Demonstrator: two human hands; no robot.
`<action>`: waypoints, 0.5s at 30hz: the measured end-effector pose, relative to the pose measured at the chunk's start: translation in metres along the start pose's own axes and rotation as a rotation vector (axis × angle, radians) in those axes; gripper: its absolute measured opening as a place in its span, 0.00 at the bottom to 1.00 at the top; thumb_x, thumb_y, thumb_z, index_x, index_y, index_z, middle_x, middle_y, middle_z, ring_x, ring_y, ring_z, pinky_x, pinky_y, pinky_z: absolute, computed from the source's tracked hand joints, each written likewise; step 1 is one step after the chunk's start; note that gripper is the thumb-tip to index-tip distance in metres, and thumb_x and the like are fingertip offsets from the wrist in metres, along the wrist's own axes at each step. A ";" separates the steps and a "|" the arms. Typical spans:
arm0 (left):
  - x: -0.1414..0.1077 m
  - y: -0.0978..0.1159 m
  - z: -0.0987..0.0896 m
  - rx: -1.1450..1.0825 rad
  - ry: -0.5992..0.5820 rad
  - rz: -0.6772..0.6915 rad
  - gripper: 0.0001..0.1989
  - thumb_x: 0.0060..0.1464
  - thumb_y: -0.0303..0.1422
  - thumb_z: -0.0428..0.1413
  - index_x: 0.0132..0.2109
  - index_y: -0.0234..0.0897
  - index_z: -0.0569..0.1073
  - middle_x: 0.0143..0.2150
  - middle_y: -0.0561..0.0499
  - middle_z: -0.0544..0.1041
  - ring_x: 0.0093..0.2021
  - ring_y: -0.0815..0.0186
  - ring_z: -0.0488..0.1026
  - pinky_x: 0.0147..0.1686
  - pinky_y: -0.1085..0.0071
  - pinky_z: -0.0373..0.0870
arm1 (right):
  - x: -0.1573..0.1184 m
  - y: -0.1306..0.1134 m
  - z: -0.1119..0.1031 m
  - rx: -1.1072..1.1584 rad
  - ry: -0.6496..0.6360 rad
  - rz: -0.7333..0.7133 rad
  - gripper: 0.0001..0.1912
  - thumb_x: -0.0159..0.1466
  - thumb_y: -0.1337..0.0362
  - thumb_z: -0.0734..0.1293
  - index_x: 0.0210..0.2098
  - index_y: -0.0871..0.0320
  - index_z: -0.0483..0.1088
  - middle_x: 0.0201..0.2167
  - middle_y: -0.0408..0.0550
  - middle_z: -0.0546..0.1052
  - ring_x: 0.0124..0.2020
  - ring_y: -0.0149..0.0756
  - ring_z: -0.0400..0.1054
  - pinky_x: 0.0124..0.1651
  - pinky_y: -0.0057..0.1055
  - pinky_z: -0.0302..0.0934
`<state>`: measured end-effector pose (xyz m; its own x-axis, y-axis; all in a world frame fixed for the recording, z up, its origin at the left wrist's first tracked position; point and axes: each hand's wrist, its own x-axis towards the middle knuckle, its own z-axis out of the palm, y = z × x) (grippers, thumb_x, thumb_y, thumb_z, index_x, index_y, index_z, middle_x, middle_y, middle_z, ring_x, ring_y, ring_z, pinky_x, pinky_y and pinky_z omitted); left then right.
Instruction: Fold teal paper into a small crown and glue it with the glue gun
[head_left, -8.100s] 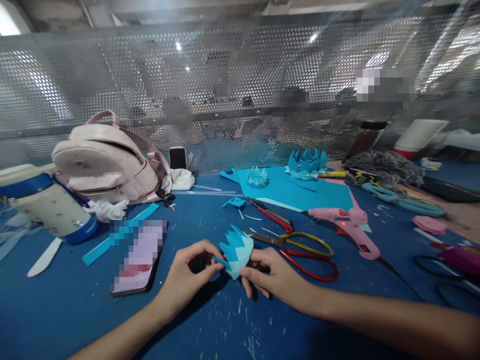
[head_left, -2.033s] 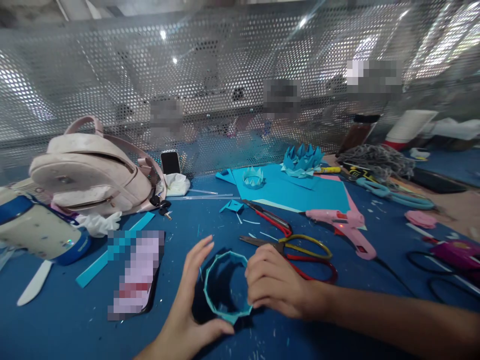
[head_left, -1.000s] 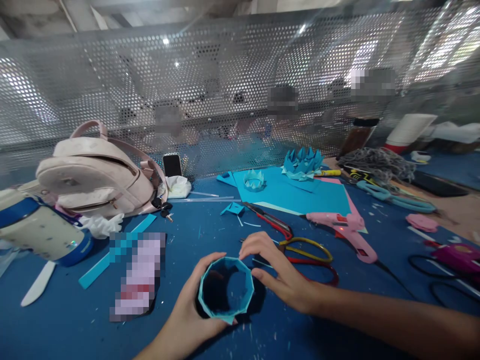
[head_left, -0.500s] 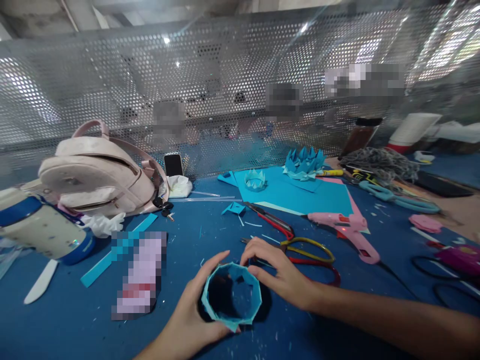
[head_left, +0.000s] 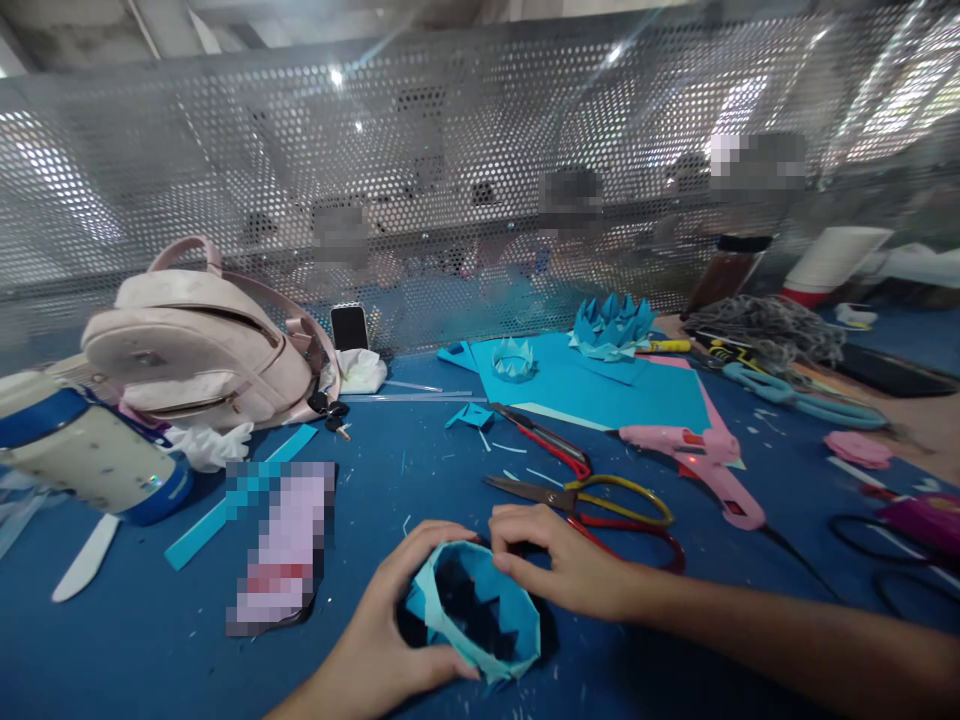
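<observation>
A light-blue folded-paper crown (head_left: 525, 610), a ring with pointed edges, is tilted on its side at the front of the table. My left hand (head_left: 394, 610) grips it from the left, fingers over the far side and thumb at the near rim. My right hand (head_left: 562, 560) is closed at its upper right, with curled fingers and thumb against the rim; the exact contact of the fingertips is partly hidden. Just beyond my right hand lie scissors (head_left: 559, 497) with yellow and red handles. A red utility knife (head_left: 551, 445) rests farther back.
A pink glue gun (head_left: 697, 455) with a black cord lies at right. Behind are blue paper sheets (head_left: 637, 395), a small paper crown (head_left: 514, 362) and a larger one (head_left: 611, 328). At left are a pale backpack (head_left: 195, 350), a tumbler (head_left: 105, 450) and a blue paper strip (head_left: 202, 540).
The paper crown has tipped from facing up to leaning right, its opening turned and shifted slightly right and down. My right hand has curled more and sits slightly lower.
</observation>
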<state>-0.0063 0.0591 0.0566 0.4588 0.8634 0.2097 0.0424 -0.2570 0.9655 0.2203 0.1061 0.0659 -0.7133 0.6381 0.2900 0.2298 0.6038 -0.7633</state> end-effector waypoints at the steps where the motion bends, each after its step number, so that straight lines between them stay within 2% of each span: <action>1: 0.000 0.000 0.000 0.000 -0.006 0.014 0.34 0.43 0.49 0.68 0.57 0.46 0.70 0.55 0.46 0.71 0.57 0.52 0.67 0.56 0.61 0.61 | 0.000 0.000 0.000 -0.004 -0.011 -0.006 0.18 0.70 0.58 0.58 0.25 0.57 0.58 0.23 0.40 0.62 0.28 0.30 0.58 0.32 0.27 0.52; 5: 0.000 -0.003 0.000 -0.004 -0.016 0.034 0.35 0.43 0.50 0.68 0.57 0.47 0.71 0.54 0.46 0.72 0.56 0.52 0.68 0.55 0.61 0.62 | 0.001 0.001 0.001 -0.017 -0.035 -0.031 0.17 0.68 0.62 0.58 0.23 0.56 0.52 0.21 0.39 0.59 0.27 0.30 0.56 0.31 0.28 0.50; 9: -0.003 -0.008 -0.003 0.010 -0.005 -0.029 0.37 0.42 0.50 0.69 0.59 0.48 0.70 0.57 0.45 0.70 0.59 0.50 0.65 0.59 0.58 0.57 | 0.001 0.001 0.000 -0.049 -0.037 -0.036 0.19 0.69 0.62 0.56 0.22 0.55 0.48 0.21 0.39 0.57 0.26 0.30 0.54 0.32 0.29 0.49; 15: -0.003 -0.008 -0.002 -0.037 0.009 -0.055 0.37 0.42 0.49 0.68 0.59 0.49 0.70 0.58 0.46 0.70 0.60 0.49 0.64 0.60 0.58 0.57 | 0.001 0.000 -0.001 -0.076 -0.051 -0.026 0.19 0.71 0.59 0.53 0.24 0.55 0.49 0.22 0.40 0.58 0.27 0.32 0.55 0.32 0.30 0.49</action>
<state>-0.0100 0.0600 0.0486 0.4485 0.8797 0.1579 0.0340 -0.1933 0.9806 0.2204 0.1068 0.0665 -0.7520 0.5977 0.2778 0.2588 0.6554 -0.7095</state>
